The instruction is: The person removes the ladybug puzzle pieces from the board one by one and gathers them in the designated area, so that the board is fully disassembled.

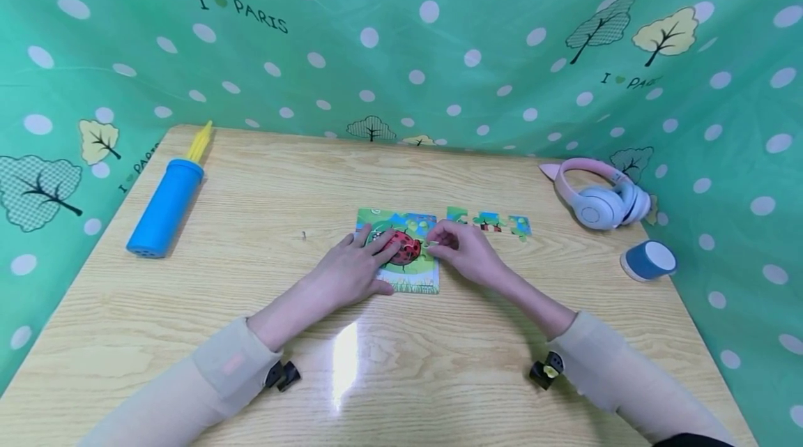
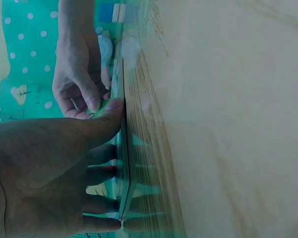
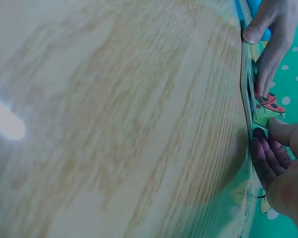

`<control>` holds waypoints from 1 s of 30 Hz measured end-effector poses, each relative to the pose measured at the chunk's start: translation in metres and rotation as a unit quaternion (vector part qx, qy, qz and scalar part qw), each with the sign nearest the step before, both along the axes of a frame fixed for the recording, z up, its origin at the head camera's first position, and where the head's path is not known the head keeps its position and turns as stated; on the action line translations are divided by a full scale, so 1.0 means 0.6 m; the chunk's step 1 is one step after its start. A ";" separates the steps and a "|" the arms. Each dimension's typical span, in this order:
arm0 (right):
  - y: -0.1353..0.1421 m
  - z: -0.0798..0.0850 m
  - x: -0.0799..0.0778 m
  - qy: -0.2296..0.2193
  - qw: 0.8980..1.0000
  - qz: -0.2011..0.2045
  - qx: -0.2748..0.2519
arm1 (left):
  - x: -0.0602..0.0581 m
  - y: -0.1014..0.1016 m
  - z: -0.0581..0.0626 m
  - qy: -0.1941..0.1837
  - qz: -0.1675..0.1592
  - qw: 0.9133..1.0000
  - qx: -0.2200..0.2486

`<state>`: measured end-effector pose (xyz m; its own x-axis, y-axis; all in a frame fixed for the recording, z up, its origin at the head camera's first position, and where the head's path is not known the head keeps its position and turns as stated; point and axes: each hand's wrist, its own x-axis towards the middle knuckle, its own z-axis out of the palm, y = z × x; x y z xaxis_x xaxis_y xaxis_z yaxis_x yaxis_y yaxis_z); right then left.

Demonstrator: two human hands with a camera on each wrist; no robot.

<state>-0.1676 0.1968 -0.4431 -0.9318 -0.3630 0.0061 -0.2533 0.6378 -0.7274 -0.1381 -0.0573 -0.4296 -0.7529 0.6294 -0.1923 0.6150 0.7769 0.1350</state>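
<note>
A ladybug jigsaw puzzle point(image 1: 419, 286) lies flat on the table in the head view. My left hand point(image 1: 356, 267) rests on its left part, fingers spread and fairly straight; the left wrist view shows the thumb at the near edge. At the right side of the puzzle, my right hand point(image 1: 463, 250) pinches a puzzle piece point(image 3: 264, 115) between thumb and fingers. That piece, green with part of the red, black-spotted ladybug, stands tilted up from the board in the right wrist view. Beyond the right hand lie loose puzzle pieces point(image 1: 519, 225) in a row.
A blue hand pump point(image 1: 166, 208) with a yellow nozzle lies at the table's left. Pink and white headphones point(image 1: 599, 204) rest at the back right, near a blue and white cylinder point(image 1: 649, 260). A green dotted cloth point(image 1: 401, 35) hangs behind the wooden table point(image 1: 439, 377).
</note>
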 end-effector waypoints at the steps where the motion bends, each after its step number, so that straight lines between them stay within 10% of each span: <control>1: 0.000 0.000 0.000 0.000 1.000 -0.003 -0.002 | 0.000 0.000 0.000 0.000 0.000 1.000 0.000; 18: 0.024 0.011 -0.006 -0.035 0.998 -0.046 -0.034 | -0.002 0.000 -0.002 0.007 -0.004 1.000 -0.002; 30: 0.123 0.019 -0.020 -0.098 0.992 -0.071 -0.044 | 0.000 0.000 0.000 0.014 -0.006 1.000 -0.004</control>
